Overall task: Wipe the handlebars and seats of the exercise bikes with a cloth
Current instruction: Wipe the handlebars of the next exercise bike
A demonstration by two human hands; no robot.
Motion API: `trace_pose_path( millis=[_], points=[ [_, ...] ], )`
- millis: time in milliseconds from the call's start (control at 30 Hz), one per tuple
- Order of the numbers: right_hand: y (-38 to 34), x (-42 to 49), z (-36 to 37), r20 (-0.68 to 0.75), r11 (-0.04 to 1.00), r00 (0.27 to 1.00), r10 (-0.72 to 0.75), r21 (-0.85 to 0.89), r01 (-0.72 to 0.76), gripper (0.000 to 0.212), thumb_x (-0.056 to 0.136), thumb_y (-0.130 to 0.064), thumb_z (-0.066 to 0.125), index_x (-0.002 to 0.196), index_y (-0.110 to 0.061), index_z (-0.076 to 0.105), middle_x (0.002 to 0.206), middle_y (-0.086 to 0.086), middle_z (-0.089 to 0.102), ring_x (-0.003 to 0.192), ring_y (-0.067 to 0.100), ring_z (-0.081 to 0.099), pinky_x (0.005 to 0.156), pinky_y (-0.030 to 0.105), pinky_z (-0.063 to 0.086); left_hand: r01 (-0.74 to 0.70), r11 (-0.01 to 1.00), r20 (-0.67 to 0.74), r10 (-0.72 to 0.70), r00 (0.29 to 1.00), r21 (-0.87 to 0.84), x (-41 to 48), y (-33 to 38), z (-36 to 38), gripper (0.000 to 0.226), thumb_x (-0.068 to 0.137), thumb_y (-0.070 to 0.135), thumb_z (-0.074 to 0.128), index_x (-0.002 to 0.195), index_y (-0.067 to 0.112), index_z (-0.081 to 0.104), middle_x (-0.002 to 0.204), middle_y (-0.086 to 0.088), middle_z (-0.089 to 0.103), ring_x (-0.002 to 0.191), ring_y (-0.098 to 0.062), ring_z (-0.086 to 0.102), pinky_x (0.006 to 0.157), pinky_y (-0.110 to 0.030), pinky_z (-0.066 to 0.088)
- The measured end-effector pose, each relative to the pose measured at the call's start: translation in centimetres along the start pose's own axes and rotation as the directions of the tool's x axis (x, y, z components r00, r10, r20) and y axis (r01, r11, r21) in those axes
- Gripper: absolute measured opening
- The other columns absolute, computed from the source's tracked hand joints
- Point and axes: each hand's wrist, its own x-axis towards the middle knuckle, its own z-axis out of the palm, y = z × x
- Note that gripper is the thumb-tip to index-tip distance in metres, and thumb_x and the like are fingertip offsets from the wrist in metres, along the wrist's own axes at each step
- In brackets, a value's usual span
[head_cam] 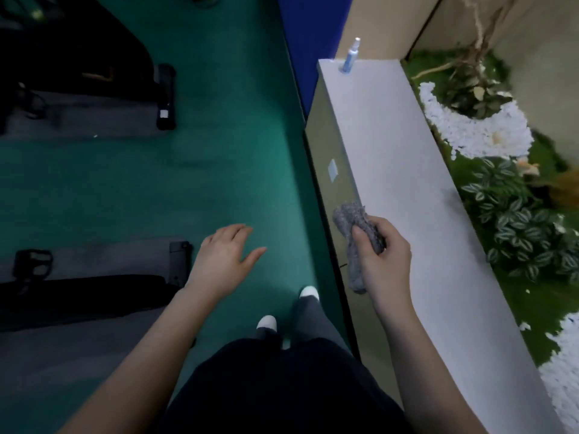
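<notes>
My right hand point(380, 261) is closed around a crumpled grey cloth point(354, 220), held over the near edge of a long white ledge point(391, 145). My left hand point(224, 255) hovers open and empty above the green floor, fingers spread. At the left stand the black bases of two exercise bikes: one at the upper left point(94, 73) and one at the lower left point(78, 292), each on a grey mat. Their handlebars and seats are out of view.
A blue spray bottle point(351, 56) stands at the ledge's far end. Beyond the ledge is a planter with white pebbles point(476, 126) and leafy plants point(526, 227). Green carpet point(219, 151) runs between bikes and ledge. My feet point(288, 308) stand on it.
</notes>
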Motion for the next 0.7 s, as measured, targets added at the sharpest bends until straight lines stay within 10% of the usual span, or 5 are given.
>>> trace_pose_path(
  millis=[700],
  points=[
    [-5.8, 35.0, 10.0, 0.334, 0.991, 0.933, -0.131, 0.062, 0.117, 0.014, 0.09, -0.008, 0.059, 0.102, -0.005, 0.066, 0.089, 0.001, 0.064, 0.081, 0.013, 0.057, 0.08, 0.032, 0.047, 0.406, 0.905, -0.189, -0.425, 0.885, -0.128, 22.6, 1.3, -6.8, 0.056, 0.094, 0.05, 0.047, 0.138, 0.017, 0.046, 0.145, 0.0, 0.044, 0.134, -0.02, 0.038, 0.109, -0.036, 0.027]
  ],
)
